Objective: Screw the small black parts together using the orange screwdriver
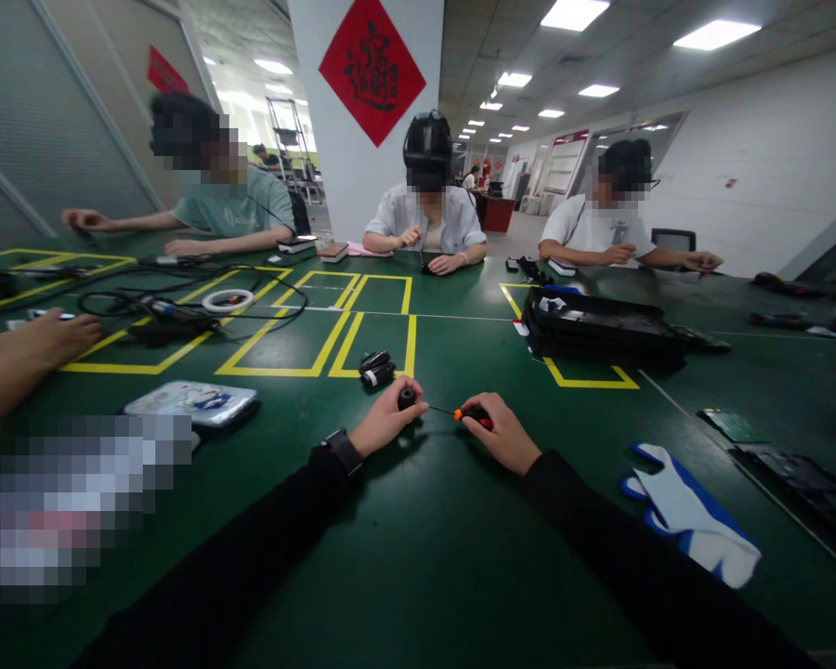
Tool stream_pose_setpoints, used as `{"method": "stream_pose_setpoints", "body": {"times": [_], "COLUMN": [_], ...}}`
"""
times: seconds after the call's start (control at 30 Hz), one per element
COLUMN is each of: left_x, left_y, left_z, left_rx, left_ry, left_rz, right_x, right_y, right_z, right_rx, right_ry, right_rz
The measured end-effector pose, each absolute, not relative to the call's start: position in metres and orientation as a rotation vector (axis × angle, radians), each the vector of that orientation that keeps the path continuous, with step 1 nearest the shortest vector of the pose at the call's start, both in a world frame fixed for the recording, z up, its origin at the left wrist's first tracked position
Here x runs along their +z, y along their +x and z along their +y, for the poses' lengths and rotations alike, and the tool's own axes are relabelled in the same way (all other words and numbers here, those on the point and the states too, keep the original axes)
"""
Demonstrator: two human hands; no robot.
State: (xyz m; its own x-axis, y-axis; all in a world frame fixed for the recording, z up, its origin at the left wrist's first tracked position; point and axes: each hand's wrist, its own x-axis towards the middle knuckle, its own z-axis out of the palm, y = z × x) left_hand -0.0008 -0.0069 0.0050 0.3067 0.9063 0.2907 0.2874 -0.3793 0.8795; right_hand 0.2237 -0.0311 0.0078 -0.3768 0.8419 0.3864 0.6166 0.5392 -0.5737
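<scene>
My left hand (pixel 388 416) is closed around a small black cylindrical part (pixel 407 399), its round end facing up. In my right hand (pixel 500 429) is a screwdriver with an orange and black handle (pixel 475 417). The thin shaft points left, and its tip ends at the fingers of my left hand. Whether the tip touches the black part cannot be made out. Just beyond my left hand, several similar black cylinders (pixel 376 369) lie together on the green table (pixel 418 548).
Left of me are a phone-like device (pixel 191 405), a cable bundle (pixel 153 307), a tape roll (pixel 228 300) and a neighbour's hand (pixel 48 339). Black plastic housings (pixel 599 327) stand at far right, blue-white gloves (pixel 693 511) nearer, beside a circuit board (pixel 731 426). Several people sit opposite.
</scene>
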Motion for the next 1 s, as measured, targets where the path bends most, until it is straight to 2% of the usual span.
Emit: {"method": "stream_pose_setpoints", "body": {"times": [1.0], "left_x": [0.0031], "left_y": [-0.0019], "left_z": [-0.0048], "left_rx": [1.07], "left_ry": [1.854], "left_rz": [1.038], "right_x": [0.0058], "right_y": [0.2241], "right_z": [-0.0306], "right_rx": [0.445], "right_ry": [-1.142], "right_rz": [-2.142]}}
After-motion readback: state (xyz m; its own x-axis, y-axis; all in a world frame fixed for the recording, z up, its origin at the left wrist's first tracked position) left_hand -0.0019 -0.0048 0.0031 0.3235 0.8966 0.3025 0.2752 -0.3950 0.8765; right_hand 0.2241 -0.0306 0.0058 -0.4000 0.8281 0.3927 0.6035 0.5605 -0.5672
